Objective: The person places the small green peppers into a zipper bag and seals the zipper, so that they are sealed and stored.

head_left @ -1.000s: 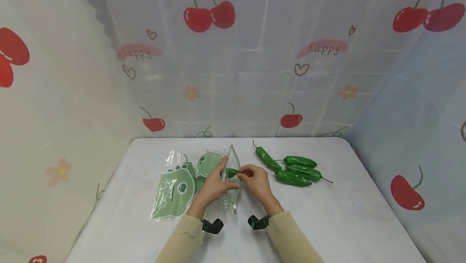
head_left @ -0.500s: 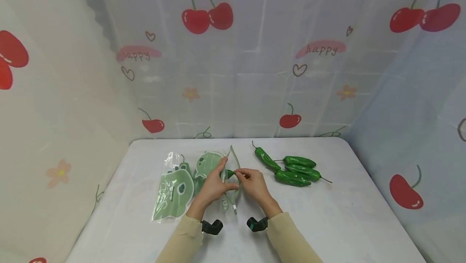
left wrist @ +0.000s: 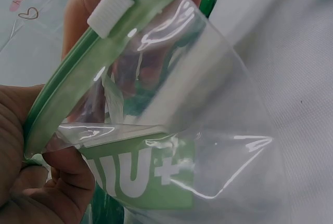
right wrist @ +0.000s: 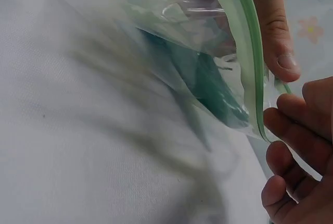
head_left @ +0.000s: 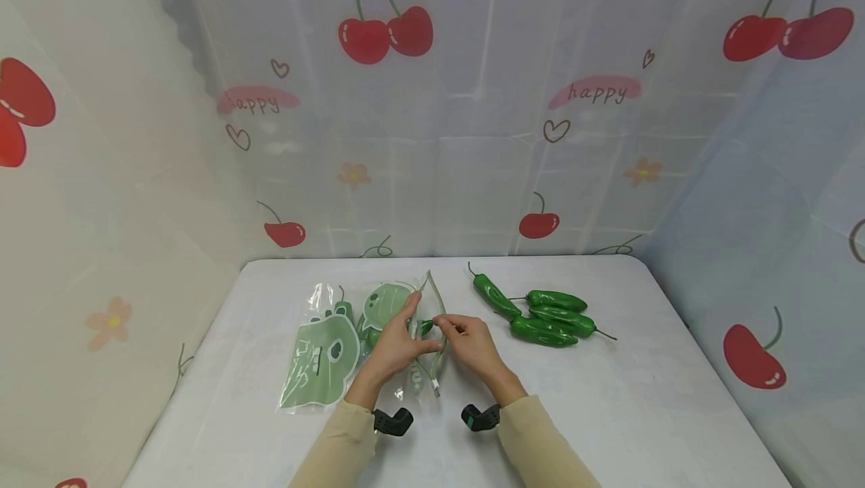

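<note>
My left hand holds a clear zip bag at its mouth, thumb and fingers spread against the green-edged rim. The bag has a green printed panel and a white slider. A glossy green chili pepper lies mostly inside the mouth, its stem end toward the right. My right hand is at that stem end with thumb and fingertips pinched together. In the right wrist view, its curled fingers are right at the rim, and the stem itself is hidden.
Several green chili peppers lie in a cluster on the white table, to the right of the hands. Left of the bag lies another clear bag with a green cartoon face print and a pepper stem showing above it. A cherry-print curtain stands behind.
The green chili pepper has slid left, further into the bag, so less of it shows. My right hand has moved slightly left with it. My left hand stays nearly still.
</note>
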Demonstrator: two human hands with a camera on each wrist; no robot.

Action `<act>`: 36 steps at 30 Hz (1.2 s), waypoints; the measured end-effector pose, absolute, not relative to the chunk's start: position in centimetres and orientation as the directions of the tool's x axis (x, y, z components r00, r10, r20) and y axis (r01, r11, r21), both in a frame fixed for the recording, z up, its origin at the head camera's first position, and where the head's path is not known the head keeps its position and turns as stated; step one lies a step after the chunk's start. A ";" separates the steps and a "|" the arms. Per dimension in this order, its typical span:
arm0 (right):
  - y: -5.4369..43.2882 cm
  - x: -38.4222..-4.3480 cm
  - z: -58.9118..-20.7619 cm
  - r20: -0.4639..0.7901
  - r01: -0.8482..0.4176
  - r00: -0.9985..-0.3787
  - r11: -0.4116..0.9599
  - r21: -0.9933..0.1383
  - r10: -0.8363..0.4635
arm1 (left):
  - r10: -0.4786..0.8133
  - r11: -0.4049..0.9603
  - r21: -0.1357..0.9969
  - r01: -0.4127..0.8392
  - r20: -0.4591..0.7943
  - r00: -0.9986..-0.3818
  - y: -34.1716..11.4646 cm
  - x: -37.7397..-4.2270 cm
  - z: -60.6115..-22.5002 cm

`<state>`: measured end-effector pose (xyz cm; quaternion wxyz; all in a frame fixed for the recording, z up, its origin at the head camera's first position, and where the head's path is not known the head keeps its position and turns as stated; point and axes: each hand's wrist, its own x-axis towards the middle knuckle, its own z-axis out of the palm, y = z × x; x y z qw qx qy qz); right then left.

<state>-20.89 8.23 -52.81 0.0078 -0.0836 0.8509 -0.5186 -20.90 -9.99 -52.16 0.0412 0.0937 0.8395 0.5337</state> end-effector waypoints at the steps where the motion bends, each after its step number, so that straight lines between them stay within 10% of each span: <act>1: 8.4 -20.9 -52.8 0.089 -0.152 -0.984 0.450 -0.880 -0.157 | 0.201 0.411 0.904 0.114 0.032 -0.979 -10.0 -20.9 -52.1; 36: 15.9 -21.3 -53.3 0.071 -0.122 -0.991 0.516 -0.848 -0.117 | 0.197 0.399 0.911 0.100 0.021 -0.980 -9.8 -21.1 -52.1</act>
